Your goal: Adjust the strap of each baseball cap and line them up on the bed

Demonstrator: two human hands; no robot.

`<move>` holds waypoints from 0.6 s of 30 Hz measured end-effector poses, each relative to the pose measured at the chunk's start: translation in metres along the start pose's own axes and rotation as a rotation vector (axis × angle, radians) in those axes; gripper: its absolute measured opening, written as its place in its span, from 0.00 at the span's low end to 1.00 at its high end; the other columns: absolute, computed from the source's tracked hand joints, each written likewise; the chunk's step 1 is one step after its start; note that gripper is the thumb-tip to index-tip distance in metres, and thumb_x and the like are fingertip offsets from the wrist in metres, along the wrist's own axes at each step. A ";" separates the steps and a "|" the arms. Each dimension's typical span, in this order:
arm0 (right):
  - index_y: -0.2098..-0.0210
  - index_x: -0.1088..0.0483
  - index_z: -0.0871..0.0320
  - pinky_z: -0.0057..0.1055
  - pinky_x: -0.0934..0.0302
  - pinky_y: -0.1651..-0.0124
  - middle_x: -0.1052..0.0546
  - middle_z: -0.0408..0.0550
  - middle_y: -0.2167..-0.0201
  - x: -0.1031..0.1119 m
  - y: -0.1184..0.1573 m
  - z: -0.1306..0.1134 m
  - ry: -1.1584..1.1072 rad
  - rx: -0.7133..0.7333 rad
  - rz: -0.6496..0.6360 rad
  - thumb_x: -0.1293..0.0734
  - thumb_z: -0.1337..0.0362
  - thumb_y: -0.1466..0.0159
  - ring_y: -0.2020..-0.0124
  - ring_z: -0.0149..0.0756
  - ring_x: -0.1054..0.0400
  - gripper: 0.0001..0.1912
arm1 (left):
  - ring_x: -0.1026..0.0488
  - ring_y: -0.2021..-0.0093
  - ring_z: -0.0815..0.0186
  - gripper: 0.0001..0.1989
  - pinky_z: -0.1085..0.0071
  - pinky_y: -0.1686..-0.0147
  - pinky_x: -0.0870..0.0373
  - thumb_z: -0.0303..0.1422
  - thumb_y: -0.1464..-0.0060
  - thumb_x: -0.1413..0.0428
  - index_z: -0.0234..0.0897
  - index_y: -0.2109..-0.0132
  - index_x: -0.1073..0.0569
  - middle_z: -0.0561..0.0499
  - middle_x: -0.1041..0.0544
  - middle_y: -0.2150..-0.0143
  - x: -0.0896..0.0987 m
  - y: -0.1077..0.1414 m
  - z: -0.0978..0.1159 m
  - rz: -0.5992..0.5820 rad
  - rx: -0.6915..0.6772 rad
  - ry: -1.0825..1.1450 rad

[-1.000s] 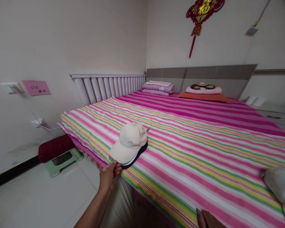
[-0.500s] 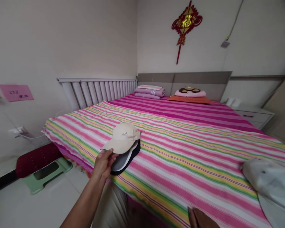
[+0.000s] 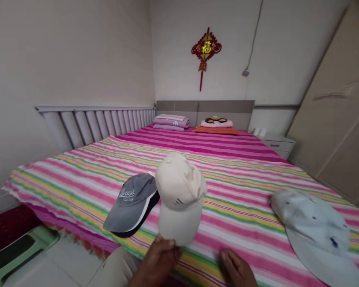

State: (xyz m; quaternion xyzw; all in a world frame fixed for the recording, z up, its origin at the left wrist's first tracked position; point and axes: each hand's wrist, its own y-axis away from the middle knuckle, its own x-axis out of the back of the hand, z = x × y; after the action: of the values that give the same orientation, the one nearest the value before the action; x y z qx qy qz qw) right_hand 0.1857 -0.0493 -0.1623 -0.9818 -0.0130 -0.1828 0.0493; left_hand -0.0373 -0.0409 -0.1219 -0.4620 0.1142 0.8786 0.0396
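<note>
— Any writing?
— Gold 福 on the ornament; slanted-bar logo on the cream cap; seemingly "ways" on the grey cap, lettering beneath too small.
— Hands?
— Pinching the cream cap's brim above the striped cover with the left hand; curling the right hand loosely, seemingly empty, cut off below.
— Changed?
— Lifted off the grey cap since.
</note>
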 end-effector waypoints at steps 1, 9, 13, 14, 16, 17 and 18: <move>0.73 0.31 0.57 0.31 0.41 0.70 0.28 0.47 0.78 0.001 -0.003 -0.014 -0.305 -0.024 -0.047 0.44 0.45 0.41 0.75 0.37 0.34 0.23 | 0.26 0.66 0.66 0.24 0.74 0.66 0.32 0.21 0.65 0.40 0.37 0.56 0.27 0.49 0.21 0.65 0.002 0.002 -0.014 -0.054 0.085 0.029; 0.62 0.27 0.58 0.41 0.41 0.52 0.22 0.52 0.66 0.022 -0.037 -0.070 -1.398 -0.208 -0.179 0.33 0.46 0.50 0.58 0.45 0.31 0.24 | 0.27 0.62 0.57 0.21 0.66 0.59 0.35 0.23 0.69 0.37 0.36 0.61 0.24 0.46 0.22 0.66 0.031 0.001 -0.066 -0.170 0.307 -0.095; 0.66 0.26 0.59 0.40 0.40 0.51 0.20 0.48 0.71 0.023 -0.038 -0.069 -1.450 -0.258 -0.015 0.28 0.63 0.51 0.62 0.43 0.28 0.12 | 0.27 0.62 0.55 0.20 0.62 0.55 0.37 0.25 0.74 0.34 0.38 0.65 0.24 0.48 0.22 0.69 0.060 -0.006 -0.073 -0.130 0.293 -0.219; 0.67 0.25 0.59 0.39 0.40 0.51 0.20 0.47 0.71 0.023 -0.036 -0.069 -1.449 -0.261 0.033 0.28 0.67 0.52 0.63 0.42 0.28 0.11 | 0.27 0.63 0.55 0.20 0.61 0.56 0.37 0.26 0.74 0.34 0.38 0.66 0.24 0.48 0.22 0.70 0.064 -0.006 -0.073 -0.125 0.295 -0.269; 0.69 0.25 0.58 0.38 0.40 0.50 0.20 0.46 0.72 0.024 -0.030 -0.069 -1.455 -0.252 0.090 0.28 0.71 0.55 0.64 0.42 0.27 0.12 | 0.27 0.62 0.53 0.20 0.60 0.57 0.36 0.29 0.74 0.34 0.40 0.66 0.24 0.48 0.22 0.69 0.066 -0.005 -0.071 -0.131 0.303 -0.346; 0.70 0.25 0.58 0.39 0.40 0.50 0.20 0.46 0.71 0.025 -0.026 -0.070 -1.463 -0.240 0.101 0.27 0.71 0.56 0.64 0.42 0.27 0.12 | 0.28 0.60 0.52 0.20 0.59 0.57 0.36 0.32 0.73 0.34 0.41 0.65 0.24 0.47 0.22 0.67 0.063 -0.004 -0.068 -0.144 0.300 -0.357; 0.71 0.24 0.58 0.39 0.40 0.50 0.20 0.47 0.71 0.027 -0.023 -0.071 -1.472 -0.225 0.105 0.27 0.70 0.57 0.63 0.42 0.27 0.11 | 0.29 0.57 0.51 0.21 0.58 0.56 0.36 0.35 0.70 0.35 0.42 0.63 0.24 0.46 0.22 0.64 0.059 -0.003 -0.065 -0.159 0.289 -0.347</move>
State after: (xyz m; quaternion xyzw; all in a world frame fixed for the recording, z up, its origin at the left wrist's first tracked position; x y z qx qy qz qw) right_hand 0.1843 -0.0338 -0.0852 -0.8488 0.0230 0.5243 -0.0642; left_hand -0.0182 -0.0558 -0.2063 -0.3010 0.1934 0.9135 0.1935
